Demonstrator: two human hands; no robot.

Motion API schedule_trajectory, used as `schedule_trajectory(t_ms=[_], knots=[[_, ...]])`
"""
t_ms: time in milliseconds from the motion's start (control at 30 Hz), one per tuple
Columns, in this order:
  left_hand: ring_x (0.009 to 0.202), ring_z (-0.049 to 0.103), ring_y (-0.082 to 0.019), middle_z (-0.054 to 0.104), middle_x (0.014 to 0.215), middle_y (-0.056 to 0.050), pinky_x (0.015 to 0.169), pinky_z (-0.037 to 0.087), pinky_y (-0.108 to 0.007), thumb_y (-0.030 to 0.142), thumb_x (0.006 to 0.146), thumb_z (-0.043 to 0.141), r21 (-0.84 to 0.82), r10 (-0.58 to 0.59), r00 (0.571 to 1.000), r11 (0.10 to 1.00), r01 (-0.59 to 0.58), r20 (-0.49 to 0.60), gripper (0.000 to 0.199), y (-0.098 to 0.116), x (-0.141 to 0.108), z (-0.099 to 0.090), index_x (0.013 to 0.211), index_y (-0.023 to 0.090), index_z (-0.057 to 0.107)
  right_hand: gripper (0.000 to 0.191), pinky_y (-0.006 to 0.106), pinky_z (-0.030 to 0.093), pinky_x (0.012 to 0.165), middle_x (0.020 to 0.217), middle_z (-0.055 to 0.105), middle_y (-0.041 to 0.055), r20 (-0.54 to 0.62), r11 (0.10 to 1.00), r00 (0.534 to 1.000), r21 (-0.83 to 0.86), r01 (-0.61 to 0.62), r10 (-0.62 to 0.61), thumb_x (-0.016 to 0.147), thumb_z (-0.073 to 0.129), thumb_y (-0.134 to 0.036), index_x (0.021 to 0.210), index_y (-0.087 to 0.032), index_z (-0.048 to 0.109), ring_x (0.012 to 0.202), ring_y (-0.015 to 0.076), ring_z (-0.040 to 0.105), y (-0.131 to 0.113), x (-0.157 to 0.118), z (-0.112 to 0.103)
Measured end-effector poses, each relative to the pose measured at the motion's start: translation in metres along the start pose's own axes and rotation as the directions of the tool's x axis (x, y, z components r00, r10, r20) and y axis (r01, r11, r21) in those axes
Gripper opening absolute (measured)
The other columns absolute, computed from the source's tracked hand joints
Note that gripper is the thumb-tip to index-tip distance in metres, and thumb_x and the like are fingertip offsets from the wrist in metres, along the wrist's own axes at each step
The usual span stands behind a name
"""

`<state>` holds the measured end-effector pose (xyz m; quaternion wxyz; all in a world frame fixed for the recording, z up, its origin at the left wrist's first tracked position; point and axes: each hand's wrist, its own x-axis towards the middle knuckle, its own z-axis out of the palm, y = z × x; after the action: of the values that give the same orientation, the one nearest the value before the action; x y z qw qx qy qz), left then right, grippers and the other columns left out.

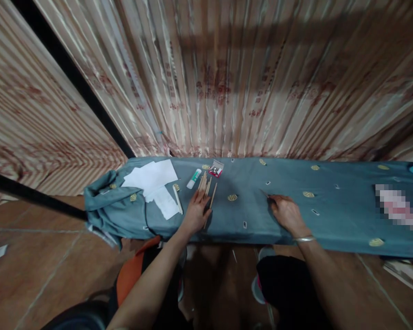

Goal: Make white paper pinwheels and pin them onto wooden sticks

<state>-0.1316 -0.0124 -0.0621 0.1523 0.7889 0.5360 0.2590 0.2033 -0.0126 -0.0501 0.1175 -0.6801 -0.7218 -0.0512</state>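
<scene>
Several thin wooden sticks (203,181) lie in a bunch on the blue-green cloth, with one more stick (213,195) just to their right. My left hand (195,211) rests over the near end of the bunch, its fingers spread. On the right, my right hand (286,211) is pinched around a small thin object (264,193), too small to name. Beyond the sticks are a white and green glue stick (194,178) and an open small red and white box (215,169) with shiny bits inside.
White paper sheets (151,178) lie at the left of the cloth-covered table (251,211), beside a pale pen-like stick (177,200). A blurred pink and white item (395,206) is at the right. A striped curtain (227,82) hangs behind.
</scene>
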Motion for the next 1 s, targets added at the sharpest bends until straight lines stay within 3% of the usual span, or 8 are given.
schedule_trajectory(t_ms=[233,433,633,833,1000], knots=[[0.146,0.026,-0.034,0.040,0.151,-0.019,0.117,0.030,-0.053,0.027,0.082,0.066,0.027,0.004,1.000,1.000,-0.003,-0.004,0.051,0.001,-0.004,-0.001,0.129,0.011,0.056,0.033,0.043,0.054,0.083,0.099,0.074,0.0216,-0.032,0.999,0.999,0.040,-0.024,0.025,0.083,0.045,-0.012,0.103,-0.007,0.071,0.089,0.0320,0.070,-0.003,0.014,0.001],[0.137,0.040,-0.033,0.048,0.143,-0.019,0.115,0.036,-0.050,0.017,0.082,0.057,0.052,0.039,0.998,0.998,-0.037,-0.050,0.045,-0.001,-0.002,0.003,0.126,0.009,0.057,0.033,0.041,0.049,0.097,0.115,0.071,0.0173,-0.095,0.980,0.992,0.169,0.103,-0.088,0.091,0.045,-0.020,0.115,-0.012,0.066,0.106,0.0279,0.065,-0.055,0.028,0.007],[0.142,0.032,-0.033,0.046,0.145,-0.021,0.116,0.034,-0.052,0.010,0.080,0.051,0.011,0.054,0.991,0.999,-0.053,-0.122,0.047,-0.005,0.000,0.013,0.127,0.006,0.055,0.030,0.038,0.051,0.096,0.114,0.071,0.0135,-0.101,0.922,0.972,0.311,0.233,-0.212,0.090,0.047,-0.017,0.114,-0.014,0.065,0.106,0.0243,0.065,-0.112,0.040,0.020],[0.143,0.034,-0.028,0.043,0.148,-0.019,0.117,0.034,-0.052,0.002,0.078,0.041,-0.057,0.095,0.990,0.993,-0.102,-0.107,0.060,-0.014,0.000,0.019,0.137,0.010,0.047,0.031,0.042,0.050,0.097,0.115,0.070,0.0142,-0.119,0.876,0.963,0.402,0.268,-0.240,0.090,0.046,-0.016,0.115,-0.015,0.064,0.107,0.0259,0.063,-0.133,0.051,0.027],[0.147,0.026,-0.029,0.039,0.152,-0.019,0.118,0.030,-0.056,0.000,0.075,0.041,-0.085,0.057,0.993,0.994,-0.066,-0.103,0.065,-0.014,-0.002,0.024,0.140,0.009,0.044,0.032,0.043,0.050,0.098,0.115,0.070,0.0120,-0.141,0.837,0.958,0.466,0.286,-0.249,0.089,0.047,-0.016,0.116,-0.017,0.064,0.106,0.0253,0.064,-0.140,0.059,0.034]])
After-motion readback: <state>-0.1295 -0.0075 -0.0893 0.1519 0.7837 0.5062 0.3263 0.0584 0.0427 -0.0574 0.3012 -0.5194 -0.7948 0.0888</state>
